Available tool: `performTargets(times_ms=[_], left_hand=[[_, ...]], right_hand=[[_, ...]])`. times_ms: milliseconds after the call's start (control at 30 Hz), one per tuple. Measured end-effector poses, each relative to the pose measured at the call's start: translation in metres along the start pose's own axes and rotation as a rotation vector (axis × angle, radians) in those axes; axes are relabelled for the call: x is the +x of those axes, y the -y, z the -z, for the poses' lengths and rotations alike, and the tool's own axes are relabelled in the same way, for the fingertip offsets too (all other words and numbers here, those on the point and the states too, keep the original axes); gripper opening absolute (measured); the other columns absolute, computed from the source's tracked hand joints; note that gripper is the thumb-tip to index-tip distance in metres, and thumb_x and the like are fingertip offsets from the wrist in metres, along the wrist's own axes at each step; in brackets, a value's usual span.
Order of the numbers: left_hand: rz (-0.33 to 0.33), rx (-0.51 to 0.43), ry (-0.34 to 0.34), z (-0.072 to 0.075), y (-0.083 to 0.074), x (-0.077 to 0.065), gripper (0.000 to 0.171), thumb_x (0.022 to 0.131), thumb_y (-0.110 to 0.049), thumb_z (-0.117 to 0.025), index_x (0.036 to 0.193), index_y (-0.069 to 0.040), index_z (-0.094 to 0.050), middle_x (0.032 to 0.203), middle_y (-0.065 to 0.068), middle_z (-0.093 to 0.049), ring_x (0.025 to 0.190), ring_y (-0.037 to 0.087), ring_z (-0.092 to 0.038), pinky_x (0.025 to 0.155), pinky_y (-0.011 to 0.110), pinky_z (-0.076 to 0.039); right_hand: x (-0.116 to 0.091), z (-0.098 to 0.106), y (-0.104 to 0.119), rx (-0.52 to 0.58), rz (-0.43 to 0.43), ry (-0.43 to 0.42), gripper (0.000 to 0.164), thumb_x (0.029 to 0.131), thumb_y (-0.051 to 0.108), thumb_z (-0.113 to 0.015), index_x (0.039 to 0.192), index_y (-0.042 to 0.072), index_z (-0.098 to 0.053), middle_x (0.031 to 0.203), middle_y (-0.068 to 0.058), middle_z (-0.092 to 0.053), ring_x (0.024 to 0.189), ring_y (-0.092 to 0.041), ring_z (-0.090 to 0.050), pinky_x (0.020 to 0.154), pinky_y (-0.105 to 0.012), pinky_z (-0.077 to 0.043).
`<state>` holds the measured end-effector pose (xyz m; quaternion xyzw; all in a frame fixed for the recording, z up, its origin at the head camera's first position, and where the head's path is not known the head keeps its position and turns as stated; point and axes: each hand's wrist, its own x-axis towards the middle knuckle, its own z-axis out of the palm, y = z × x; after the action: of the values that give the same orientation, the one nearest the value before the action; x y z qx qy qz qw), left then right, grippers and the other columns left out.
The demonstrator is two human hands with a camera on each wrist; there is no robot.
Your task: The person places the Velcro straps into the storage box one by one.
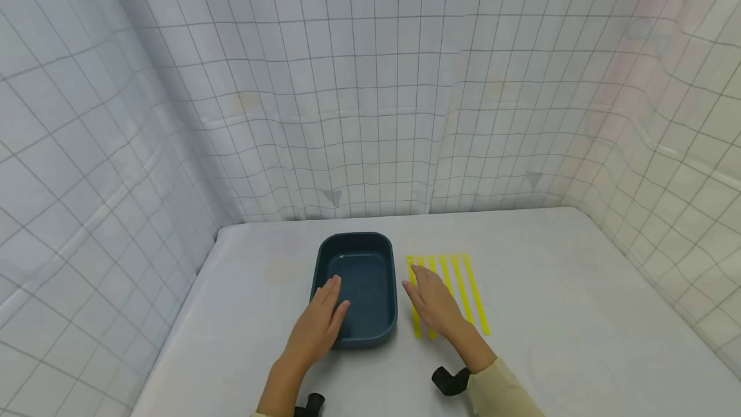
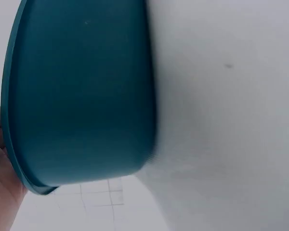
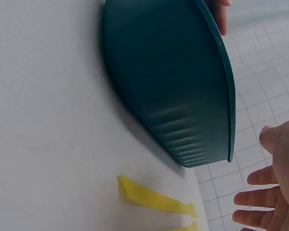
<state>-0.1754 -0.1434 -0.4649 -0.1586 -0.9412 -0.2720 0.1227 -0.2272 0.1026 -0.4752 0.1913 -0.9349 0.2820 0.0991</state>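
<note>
A dark teal plastic tub (image 1: 366,342) stands upright on the white table, and its visible inside is bare. My left hand (image 1: 312,330) reaches over the tub's left side, fingers straight and thumb apart; in the left wrist view, that hand (image 2: 2,187) shows beside the rim. Right of the tub, several narrow yellow strips (image 1: 476,295), each with a wider far end, lie side by side. Over the leftmost strips hovers my right hand (image 1: 435,304), which partly hides them. In the right wrist view its fingers (image 3: 255,198) are spread and hold nothing.
Black wrist-worn pieces (image 1: 450,381) show under both forearms. The white tabletop (image 1: 579,301) extends to either side of the tub and strips. White grid-patterned curtains (image 1: 370,114) hang behind the table and along both sides.
</note>
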Motion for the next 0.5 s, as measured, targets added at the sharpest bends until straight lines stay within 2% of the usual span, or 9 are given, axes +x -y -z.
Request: performTargets(times_ms=[133, 300, 500], left_hand=[[0.01, -0.085, -0.065, 0.0, 0.004, -0.006, 0.053, 0.097, -0.026, -0.048, 0.14, 0.0, -0.034, 0.143, 0.014, -0.034, 0.13, 0.032, -0.03, 0.104, 0.047, -0.026], [0.044, -0.18, -0.141, 0.001, 0.009, -0.012, 0.055, 0.096, -0.031, -0.049, 0.141, -0.003, -0.033, 0.143, 0.015, -0.034, 0.13, 0.031, -0.031, 0.102, 0.05, -0.029], [0.111, -0.339, -0.204, 0.001, 0.014, -0.02, 0.062, 0.088, -0.024, -0.063, 0.14, -0.003, -0.036, 0.141, 0.016, -0.037, 0.129, 0.031, -0.033, 0.1, 0.052, -0.031]], right_hand=[[0.0, -0.002, -0.002, -0.003, 0.002, 0.0, 0.05, 0.098, 0.034, -0.043, 0.13, -0.005, -0.045, 0.13, -0.019, -0.047, 0.121, -0.033, -0.041, 0.101, -0.044, -0.032], [0.003, -0.005, -0.006, 0.062, -0.006, -0.051, 0.038, 0.092, 0.022, -0.057, 0.121, -0.003, -0.054, 0.12, -0.016, -0.055, 0.111, -0.031, -0.051, 0.092, -0.043, -0.041], [0.008, -0.012, -0.015, 0.163, -0.023, -0.124, 0.029, 0.087, 0.015, -0.064, 0.11, -0.002, -0.061, 0.105, -0.012, -0.062, 0.094, -0.026, -0.058, 0.081, -0.04, -0.048]])
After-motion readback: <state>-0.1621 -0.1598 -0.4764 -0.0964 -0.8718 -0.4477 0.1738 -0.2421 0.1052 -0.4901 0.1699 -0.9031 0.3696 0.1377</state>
